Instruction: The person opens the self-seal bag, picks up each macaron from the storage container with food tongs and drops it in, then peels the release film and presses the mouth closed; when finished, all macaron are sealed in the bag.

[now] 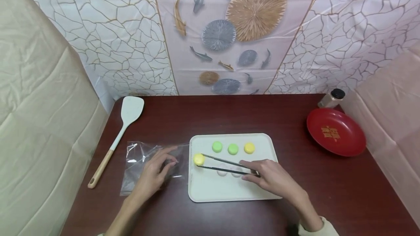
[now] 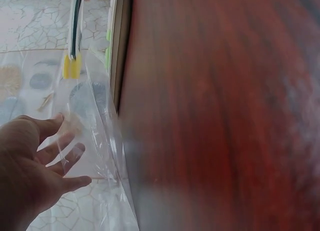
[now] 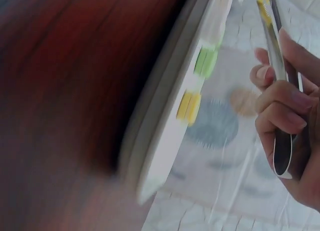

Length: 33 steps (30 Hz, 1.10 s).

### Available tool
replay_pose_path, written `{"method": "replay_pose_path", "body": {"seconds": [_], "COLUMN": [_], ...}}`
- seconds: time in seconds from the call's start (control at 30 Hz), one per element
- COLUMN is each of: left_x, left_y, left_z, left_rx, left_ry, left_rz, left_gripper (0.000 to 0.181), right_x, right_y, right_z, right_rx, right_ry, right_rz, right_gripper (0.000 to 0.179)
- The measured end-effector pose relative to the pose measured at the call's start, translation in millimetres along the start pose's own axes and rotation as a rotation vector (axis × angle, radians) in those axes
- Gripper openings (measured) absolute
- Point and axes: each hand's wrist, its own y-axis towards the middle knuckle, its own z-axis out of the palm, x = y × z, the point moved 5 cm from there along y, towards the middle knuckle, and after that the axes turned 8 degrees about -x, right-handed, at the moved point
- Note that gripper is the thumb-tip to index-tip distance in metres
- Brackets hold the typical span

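Note:
My right hand (image 1: 267, 177) grips metal tongs (image 1: 225, 161) above the white tray (image 1: 210, 192). Between the tongs' tips is a yellow macaron (image 1: 198, 159), over the tray's left side; the left wrist view shows it raised. Along the back of the tray lie two green macarons (image 1: 217, 146) and another yellow macaron (image 1: 249, 148). Two pale round pieces (image 1: 221, 173) are partly covered by the tongs. To the left, my left hand (image 1: 152, 170) is at a clear plastic bag (image 1: 134, 172), fingers spread and loosely bent; whether some reach inside it I cannot tell.
A white spatula (image 1: 132, 108) with a wooden handle lies along the table's left side. On the right are a red plate (image 1: 351, 137) and a small jar (image 1: 330, 98) with a black lid. Cloth walls stand at the back and both sides of the dark table (image 1: 295, 119).

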Motion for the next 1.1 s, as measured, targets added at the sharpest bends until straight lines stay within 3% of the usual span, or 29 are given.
{"method": "replay_pose_path", "body": {"seconds": [0.47, 0.8, 1.1], "left_x": [2.4, 3.5, 1.1], "left_y": [-1.9, -2.2, -0.1], "left_z": [-2.7, -7.0, -9.2], "left_rx": [0.018, 0.003, 0.013], "left_ry": [-0.059, -0.110, -0.150], "left_rz": [0.015, 0.011, 0.028], "left_gripper": [0.027, 0.029, 0.029], "right_x": [31.9, 23.6, 42.2], "right_y": [28.9, 28.3, 43.2], "right_z": [34.4, 28.5, 40.4], "right_rx": [0.006, 0.049, 0.086], "right_ry": [-0.023, -0.019, -0.040], "right_rz": [-0.171, -0.114, -0.197], "right_gripper": [0.030, 0.033, 0.031]}}
